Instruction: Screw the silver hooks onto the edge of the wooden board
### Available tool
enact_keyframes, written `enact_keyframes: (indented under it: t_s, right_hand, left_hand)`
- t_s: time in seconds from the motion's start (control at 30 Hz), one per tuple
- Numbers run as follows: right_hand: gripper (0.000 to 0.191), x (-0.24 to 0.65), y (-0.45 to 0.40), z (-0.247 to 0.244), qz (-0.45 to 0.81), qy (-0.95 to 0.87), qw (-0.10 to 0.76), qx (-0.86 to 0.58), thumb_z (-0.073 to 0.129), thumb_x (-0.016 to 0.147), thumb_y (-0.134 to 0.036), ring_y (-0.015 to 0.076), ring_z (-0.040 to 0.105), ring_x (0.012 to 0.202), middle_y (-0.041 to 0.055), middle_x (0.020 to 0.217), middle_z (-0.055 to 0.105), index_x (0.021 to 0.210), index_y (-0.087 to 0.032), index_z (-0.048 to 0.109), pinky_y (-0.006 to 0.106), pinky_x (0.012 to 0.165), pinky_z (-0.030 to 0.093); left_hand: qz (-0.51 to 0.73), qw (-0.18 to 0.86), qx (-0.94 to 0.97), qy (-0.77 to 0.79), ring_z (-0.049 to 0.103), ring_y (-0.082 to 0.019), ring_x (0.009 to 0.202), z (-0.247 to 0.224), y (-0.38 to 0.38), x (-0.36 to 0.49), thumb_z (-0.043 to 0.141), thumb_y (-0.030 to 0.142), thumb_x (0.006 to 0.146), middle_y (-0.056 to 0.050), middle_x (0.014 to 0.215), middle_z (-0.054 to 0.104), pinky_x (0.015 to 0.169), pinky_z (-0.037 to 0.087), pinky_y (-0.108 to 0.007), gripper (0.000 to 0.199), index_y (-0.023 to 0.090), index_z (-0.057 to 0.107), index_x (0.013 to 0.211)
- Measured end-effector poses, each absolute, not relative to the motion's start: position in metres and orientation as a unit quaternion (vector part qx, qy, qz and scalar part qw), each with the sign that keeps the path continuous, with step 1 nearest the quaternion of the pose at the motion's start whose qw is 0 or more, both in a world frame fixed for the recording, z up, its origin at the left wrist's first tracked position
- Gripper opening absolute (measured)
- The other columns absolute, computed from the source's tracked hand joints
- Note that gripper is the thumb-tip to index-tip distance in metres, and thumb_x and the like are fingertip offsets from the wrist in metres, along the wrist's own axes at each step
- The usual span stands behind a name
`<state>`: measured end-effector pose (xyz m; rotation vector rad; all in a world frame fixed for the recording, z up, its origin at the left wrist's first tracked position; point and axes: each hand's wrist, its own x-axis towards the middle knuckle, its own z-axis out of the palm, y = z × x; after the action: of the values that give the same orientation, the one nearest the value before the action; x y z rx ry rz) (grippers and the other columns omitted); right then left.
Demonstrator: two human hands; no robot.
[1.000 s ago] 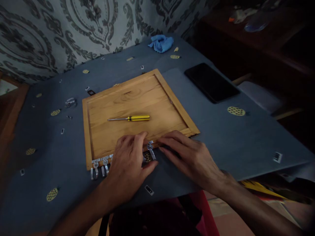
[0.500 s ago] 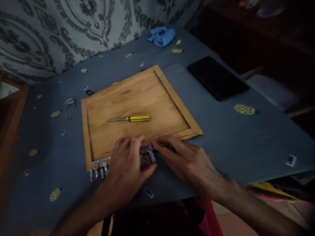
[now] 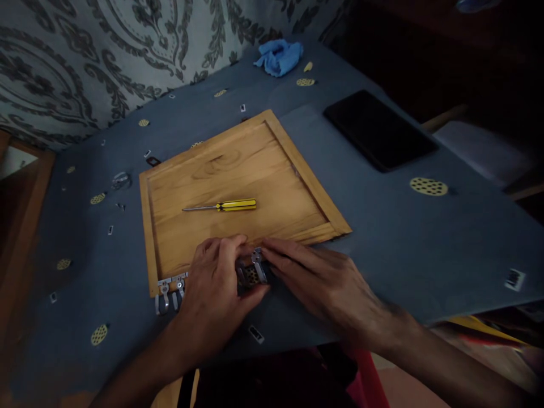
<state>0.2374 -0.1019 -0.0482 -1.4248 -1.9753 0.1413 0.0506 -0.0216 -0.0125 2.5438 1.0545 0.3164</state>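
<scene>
A wooden framed panel [image 3: 238,170] lies on the table, with a yellow-handled screwdriver [image 3: 236,205] resting on it. Silver metal hooks [image 3: 165,290] on a strip line its near edge at the left. Another metal hook [image 3: 257,262] stands out between my hands at the same edge. My left hand [image 3: 216,277] is curled over the edge, fingers on top and thumb below by that hook, its grip partly hidden. From the right, the fingertips of my right hand [image 3: 323,277] press together against the hook's top.
A black tablet-like slab [image 3: 378,130] lies right of the panel. A crumpled blue cloth [image 3: 278,58] is at the back. Some small metal pieces [image 3: 121,180] lie to the left. A patterned curtain [image 3: 140,51] hangs behind the table [image 3: 403,243].
My right fingers have shifted slightly left over the top of the hook. My left hand has barely moved. The view has tilted a little.
</scene>
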Motion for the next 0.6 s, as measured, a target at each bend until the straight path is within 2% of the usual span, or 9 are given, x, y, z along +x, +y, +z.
enact_keyframes:
  t_s: [0.1,0.3,0.43,0.6]
  right_hand:
    - [0.035,0.2396,-0.1025,-0.0477,0.066,-0.771,0.343,-0.532,0.041,0.101,-0.009,0.0194,0.071,0.111,0.0112,0.127,0.071,0.123,-0.014,0.067,0.032,0.095,0.062]
    - [0.035,0.2419,-0.1027,-0.048,0.076,-0.786,0.329,-0.517,0.041,0.1,-0.009,0.0215,0.073,0.106,0.0131,0.126,0.071,0.122,-0.009,0.067,0.034,0.087,0.065]
    - [0.039,0.244,-0.1042,-0.0478,0.097,-0.795,0.325,-0.503,0.039,0.1,-0.01,0.0222,0.071,0.11,0.0147,0.131,0.068,0.13,-0.01,0.062,0.036,0.089,0.064]
    - [0.039,0.2443,-0.1046,-0.0467,0.099,-0.79,0.333,-0.504,0.04,0.099,-0.009,0.0226,0.07,0.113,0.0145,0.132,0.068,0.131,-0.01,0.062,0.037,0.091,0.064]
  left_hand:
    - [0.111,0.191,0.904,0.367,0.064,-0.03,0.107,-0.0117,-0.0208,0.0507,0.076,0.021,0.074,-0.007,0.112,0.07,0.094,0.049,-0.051,0.06,0.024,0.042,0.123]
    - [0.111,0.188,0.903,0.369,0.064,-0.03,0.107,-0.0101,-0.0213,0.0506,0.077,0.02,0.074,-0.007,0.111,0.07,0.093,0.05,-0.05,0.06,0.023,0.042,0.122]
    - [0.112,0.192,0.902,0.369,0.064,-0.03,0.107,-0.0101,-0.0219,0.0506,0.077,0.02,0.074,-0.007,0.112,0.07,0.094,0.05,-0.051,0.06,0.023,0.042,0.122]
    - [0.117,0.194,0.9,0.372,0.066,-0.029,0.107,-0.0103,-0.0216,0.0514,0.078,0.018,0.072,-0.006,0.111,0.07,0.095,0.05,-0.051,0.061,0.024,0.042,0.122]
